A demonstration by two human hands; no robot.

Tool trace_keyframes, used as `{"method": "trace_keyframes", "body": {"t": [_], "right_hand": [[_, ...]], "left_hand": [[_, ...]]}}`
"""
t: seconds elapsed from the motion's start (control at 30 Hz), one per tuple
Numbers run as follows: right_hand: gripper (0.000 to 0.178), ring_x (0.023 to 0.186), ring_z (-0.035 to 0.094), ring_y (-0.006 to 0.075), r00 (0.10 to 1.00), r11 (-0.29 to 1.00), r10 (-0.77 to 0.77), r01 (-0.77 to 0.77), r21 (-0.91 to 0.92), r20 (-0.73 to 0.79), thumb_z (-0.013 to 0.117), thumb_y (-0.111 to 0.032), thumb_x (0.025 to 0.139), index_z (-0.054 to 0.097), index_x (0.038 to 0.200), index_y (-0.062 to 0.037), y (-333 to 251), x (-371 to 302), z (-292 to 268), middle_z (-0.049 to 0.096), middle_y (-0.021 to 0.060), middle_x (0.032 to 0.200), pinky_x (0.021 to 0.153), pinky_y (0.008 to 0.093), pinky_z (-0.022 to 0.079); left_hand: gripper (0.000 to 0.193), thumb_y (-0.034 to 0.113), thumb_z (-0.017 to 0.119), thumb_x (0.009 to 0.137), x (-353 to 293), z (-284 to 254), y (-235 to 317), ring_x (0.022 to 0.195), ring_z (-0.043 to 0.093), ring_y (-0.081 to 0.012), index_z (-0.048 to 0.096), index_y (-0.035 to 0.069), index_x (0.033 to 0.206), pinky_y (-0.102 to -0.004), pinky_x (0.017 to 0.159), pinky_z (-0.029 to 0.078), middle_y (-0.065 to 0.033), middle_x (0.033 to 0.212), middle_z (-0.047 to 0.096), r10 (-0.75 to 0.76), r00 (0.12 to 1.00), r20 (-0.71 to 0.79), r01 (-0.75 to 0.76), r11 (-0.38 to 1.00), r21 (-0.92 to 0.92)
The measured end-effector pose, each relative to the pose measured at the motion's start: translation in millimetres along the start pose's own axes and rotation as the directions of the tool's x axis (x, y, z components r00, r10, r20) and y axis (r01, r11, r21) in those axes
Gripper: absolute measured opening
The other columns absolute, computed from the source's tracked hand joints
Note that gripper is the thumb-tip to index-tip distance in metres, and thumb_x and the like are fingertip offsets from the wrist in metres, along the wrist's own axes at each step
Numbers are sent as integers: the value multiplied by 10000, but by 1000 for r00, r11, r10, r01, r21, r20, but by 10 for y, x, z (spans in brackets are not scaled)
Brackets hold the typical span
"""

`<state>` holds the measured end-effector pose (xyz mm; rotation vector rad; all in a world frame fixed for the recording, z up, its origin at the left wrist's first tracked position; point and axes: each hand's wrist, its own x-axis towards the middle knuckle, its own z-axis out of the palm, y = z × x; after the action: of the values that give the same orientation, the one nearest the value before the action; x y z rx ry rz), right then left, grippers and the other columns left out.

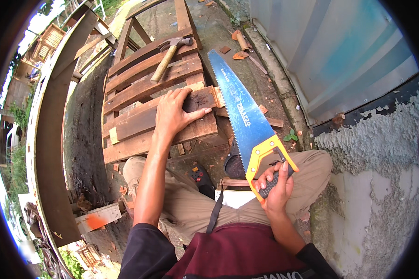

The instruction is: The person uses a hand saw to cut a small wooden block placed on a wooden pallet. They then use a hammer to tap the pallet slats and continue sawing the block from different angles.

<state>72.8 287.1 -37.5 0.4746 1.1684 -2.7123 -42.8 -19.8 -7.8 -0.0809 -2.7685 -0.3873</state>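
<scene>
A hand saw (237, 104) with a blue blade and a yellow and black handle is in my right hand (277, 186), whose fingers wrap round the grip. Its toothed edge meets the right end of a dark wooden board (144, 120), beside a paler strip of wood there. My left hand (172, 111) lies on that board, pressing it down, with the thumb spread away from the fingers. Under the board is a slatted wooden frame (153, 100). A claw hammer (169, 58) with a wooden handle rests across the frame's far slats.
Wood offcuts (241, 41) and chips lie on the ground beyond the saw. To the right stand a corrugated metal sheet (330, 51) and a rough plastered wall (372, 158). A long curved-looking wooden structure (51, 121) runs along the left. My legs (302, 172) are bent below the frame.
</scene>
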Motion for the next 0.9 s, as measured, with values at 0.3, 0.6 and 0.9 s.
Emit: {"method": "trace_keyframes", "body": {"t": [0.3,0.6,0.9], "right_hand": [[358,516,474,135,987,994,77,-88,-72,-141,444,-418,1118,445,954,-100,24,-686,-316,450,27,688,476,327,458],[370,502,441,122,1000,1000,6,-5,10,-30,511,-446,1094,438,924,-125,339,643,509,430,4,666,467,307,409],[375,482,443,122,988,991,107,-115,-70,-111,445,-452,1108,429,947,-113,91,-462,-379,429,11,654,436,312,428]], "left_hand": [[751,558,871,692,12,-8,-37,1049,661,-369,692,-19,1139,-463,924,527,-176,1049,691,-52,998,45,53,999,-9],[738,529,901,659,39,52,4,1005,668,-346,707,-20,1114,-453,899,535,-161,1025,700,-40,999,-25,40,999,-25],[751,499,936,613,-62,60,-5,1028,668,-339,714,-18,1110,-437,924,537,-160,1070,708,-72,997,-41,72,997,8]]}}
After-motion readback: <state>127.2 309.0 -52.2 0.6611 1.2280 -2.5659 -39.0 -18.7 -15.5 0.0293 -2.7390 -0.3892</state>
